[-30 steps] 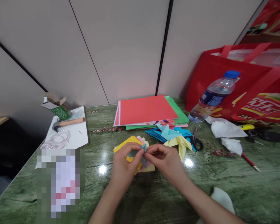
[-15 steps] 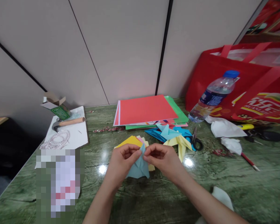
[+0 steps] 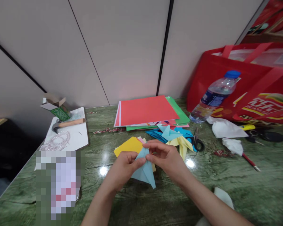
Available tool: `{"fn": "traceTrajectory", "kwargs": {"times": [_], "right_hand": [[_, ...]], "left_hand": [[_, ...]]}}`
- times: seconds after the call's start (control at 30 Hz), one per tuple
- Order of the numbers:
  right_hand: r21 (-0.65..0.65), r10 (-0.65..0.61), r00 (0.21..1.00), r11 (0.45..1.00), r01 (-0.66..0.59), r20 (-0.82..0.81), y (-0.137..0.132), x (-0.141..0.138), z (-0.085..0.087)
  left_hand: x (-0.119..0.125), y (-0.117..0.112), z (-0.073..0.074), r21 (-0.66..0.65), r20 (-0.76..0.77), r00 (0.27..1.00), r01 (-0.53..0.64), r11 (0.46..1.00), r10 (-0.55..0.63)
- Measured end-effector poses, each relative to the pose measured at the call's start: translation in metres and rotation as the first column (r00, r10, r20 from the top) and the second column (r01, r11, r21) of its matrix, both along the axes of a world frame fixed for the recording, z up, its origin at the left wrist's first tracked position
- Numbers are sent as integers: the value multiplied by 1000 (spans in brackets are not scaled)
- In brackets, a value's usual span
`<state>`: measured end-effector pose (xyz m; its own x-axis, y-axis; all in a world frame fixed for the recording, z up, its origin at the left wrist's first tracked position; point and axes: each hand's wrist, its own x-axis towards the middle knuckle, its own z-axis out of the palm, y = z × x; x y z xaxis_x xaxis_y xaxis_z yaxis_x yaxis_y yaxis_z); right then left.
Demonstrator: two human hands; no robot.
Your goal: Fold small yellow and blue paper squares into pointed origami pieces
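While L hand (image 3: 124, 168), R hand (image 3: 167, 158) pinch blue paper (image 3: 145, 172): glossy green tbl (image 3: 226, 188), panelled wall (image 3: 127, 47).

One water bottle (image 3: 213, 96), one hammer (image 3: 68, 123), one pair of scissors (image 3: 198, 143), one bead string (image 3: 58, 140) and one red bag (image 3: 247, 78) are counted. Two hands are recorded, left hand (image 3: 122, 168) and right hand (image 3: 168, 158). One light-blue folded paper (image 3: 145, 171) is listed.

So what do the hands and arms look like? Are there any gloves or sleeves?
No gloves. The left hand and the right hand are both bare, and no ring, watch or bracelet shows on either. The left forearm and the right forearm are bare too, all the way to the bottom edge of the picture, so no sleeve is in view. No plasters or drawn marks show.
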<state>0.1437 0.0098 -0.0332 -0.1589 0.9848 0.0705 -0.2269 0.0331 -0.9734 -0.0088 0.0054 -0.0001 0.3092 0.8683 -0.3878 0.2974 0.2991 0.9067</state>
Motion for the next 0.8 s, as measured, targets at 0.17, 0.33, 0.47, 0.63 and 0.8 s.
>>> {"fn": "traceTrajectory", "kwargs": {"times": [0.17, 0.33, 0.47, 0.63, 0.8], "right_hand": [[-80, 31, 999, 996, -29, 21, -1, 0, 4], [-65, 56, 996, 997, -51, 70, -1, 0, 4], [-65, 45, 998, 997, -41, 53, -1, -1, 4], [-62, -5, 999, 998, 7, 42, -2, -3, 4], [-101, -15, 1000, 995, 12, -22, -3, -3, 3]], "left_hand": [[-2, -1, -2, -15, 9, 1000, -15, 1000, 15], [-1, -1, -2, -54, 55, 998, 14, 998, -11], [1, -1, -2, -56, 61, 998, -29, 998, 33], [1, 0, -4, -46, 52, 996, -73, 996, 75], [-2, 2, -2, -50, 48, 994, -94, 994, 97]]}}
